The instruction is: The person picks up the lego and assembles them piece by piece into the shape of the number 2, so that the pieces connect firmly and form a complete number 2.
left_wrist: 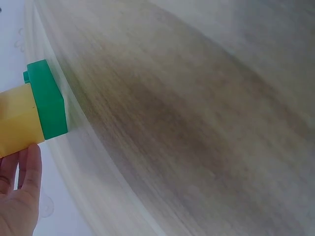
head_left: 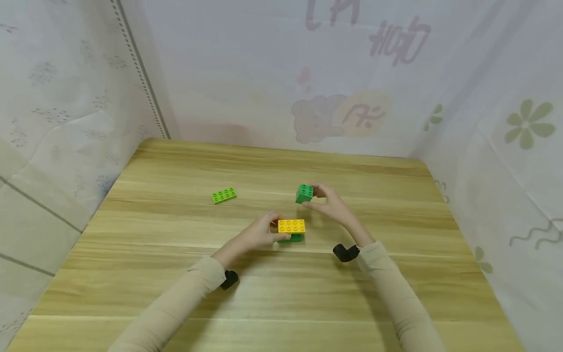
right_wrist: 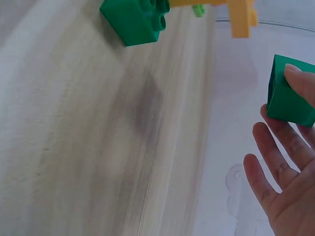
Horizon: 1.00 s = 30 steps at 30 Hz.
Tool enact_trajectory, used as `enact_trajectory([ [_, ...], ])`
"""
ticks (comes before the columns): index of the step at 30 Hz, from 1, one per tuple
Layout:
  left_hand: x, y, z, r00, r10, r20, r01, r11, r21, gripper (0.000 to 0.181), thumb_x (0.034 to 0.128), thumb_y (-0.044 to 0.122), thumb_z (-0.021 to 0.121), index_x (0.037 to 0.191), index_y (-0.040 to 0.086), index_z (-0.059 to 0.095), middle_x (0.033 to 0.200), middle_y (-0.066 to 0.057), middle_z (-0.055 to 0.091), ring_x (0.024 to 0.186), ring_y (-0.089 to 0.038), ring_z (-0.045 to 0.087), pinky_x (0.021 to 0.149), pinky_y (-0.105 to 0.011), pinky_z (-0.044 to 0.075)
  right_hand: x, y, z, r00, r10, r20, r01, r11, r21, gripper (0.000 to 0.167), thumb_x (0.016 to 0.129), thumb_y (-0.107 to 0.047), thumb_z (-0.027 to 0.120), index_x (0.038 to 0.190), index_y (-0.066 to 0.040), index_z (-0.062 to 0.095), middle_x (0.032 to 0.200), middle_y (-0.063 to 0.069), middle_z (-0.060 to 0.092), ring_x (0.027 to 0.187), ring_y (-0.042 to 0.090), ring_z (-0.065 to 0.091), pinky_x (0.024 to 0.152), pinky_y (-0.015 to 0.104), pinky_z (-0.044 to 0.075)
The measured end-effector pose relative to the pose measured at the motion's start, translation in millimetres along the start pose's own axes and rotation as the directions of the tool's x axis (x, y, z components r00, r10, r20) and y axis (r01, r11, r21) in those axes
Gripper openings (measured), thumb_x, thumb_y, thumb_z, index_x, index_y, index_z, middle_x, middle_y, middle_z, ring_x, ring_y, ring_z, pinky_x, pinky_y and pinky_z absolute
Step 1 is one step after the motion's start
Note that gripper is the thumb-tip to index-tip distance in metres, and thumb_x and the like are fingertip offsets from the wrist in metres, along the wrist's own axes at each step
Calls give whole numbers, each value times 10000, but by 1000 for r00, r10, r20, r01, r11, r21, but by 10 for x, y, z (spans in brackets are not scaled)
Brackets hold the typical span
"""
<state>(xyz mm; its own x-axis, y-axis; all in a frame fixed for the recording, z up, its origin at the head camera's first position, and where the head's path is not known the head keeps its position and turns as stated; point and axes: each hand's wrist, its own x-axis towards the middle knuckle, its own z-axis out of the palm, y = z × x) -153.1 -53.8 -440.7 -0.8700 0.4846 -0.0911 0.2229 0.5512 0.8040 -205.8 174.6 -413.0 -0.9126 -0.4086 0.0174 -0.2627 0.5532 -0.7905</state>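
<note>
My left hand (head_left: 260, 231) grips a yellow building brick (head_left: 291, 226) by its left end. Under the yellow brick a green brick (head_left: 297, 238) shows partly; in the left wrist view this lower green brick (left_wrist: 49, 101) is against the yellow brick (left_wrist: 19, 120). Studs are visible on the lower green brick (right_wrist: 135, 22) in the right wrist view, where a leg of the yellow brick (right_wrist: 240, 19) hangs down. Beyond and to the right, my right hand (head_left: 331, 204) pinches a smaller green brick (head_left: 304, 193) above the table, between thumb and fingers.
A flat lime-green brick (head_left: 224, 195) lies on the wooden table (head_left: 374, 303) at the far left of the hands. Printed cloth (head_left: 246, 73) hangs behind the table and at both sides. Each wrist carries a black camera mount (head_left: 345, 253).
</note>
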Motion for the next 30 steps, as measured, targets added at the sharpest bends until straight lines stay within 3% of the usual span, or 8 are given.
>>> enact_trajectory([
  [6, -7, 8, -7, 1000, 7, -1, -7, 1000, 2, 410, 791, 238, 713, 1124, 43, 575, 1003, -49, 591, 929, -177, 549, 859, -340, 491, -224, 1, 0, 1000, 3, 29, -4, 999, 49, 553, 808, -293, 691, 1276, -111, 460, 1217, 108, 579, 1142, 324, 518, 985, 519, 397],
  [11, -14, 18, -9, 1000, 23, -11, -23, 1000, 4, 396, 788, 228, 716, 1108, 38, 579, 993, -46, 590, 934, -179, 554, 864, -343, 490, -357, -39, 71, 998, -27, 62, 22, 997, 76, 503, 797, -220, 706, 1247, -150, 492, 1192, 67, 585, 1122, 309, 533, 971, 517, 413],
  [18, -9, 4, -5, 999, 49, -2, -49, 999, -2, 387, 793, 221, 712, 1106, 37, 579, 1008, -58, 590, 944, -187, 561, 864, -341, 497, -421, -43, 159, 991, -78, 113, 68, 994, 88, 495, 811, -197, 691, 1244, -84, 480, 1209, 122, 562, 1124, 342, 536, 970, 506, 423],
  [30, -16, -20, 3, 998, 66, -16, -65, 998, 8, 420, 796, 232, 708, 1137, 29, 571, 1016, -64, 593, 957, -202, 567, 870, -346, 498, -447, -55, 187, 990, -35, 140, 21, 995, 100, 513, 813, -229, 690, 1263, -124, 468, 1223, 97, 558, 1137, 292, 541, 986, 467, 426],
])
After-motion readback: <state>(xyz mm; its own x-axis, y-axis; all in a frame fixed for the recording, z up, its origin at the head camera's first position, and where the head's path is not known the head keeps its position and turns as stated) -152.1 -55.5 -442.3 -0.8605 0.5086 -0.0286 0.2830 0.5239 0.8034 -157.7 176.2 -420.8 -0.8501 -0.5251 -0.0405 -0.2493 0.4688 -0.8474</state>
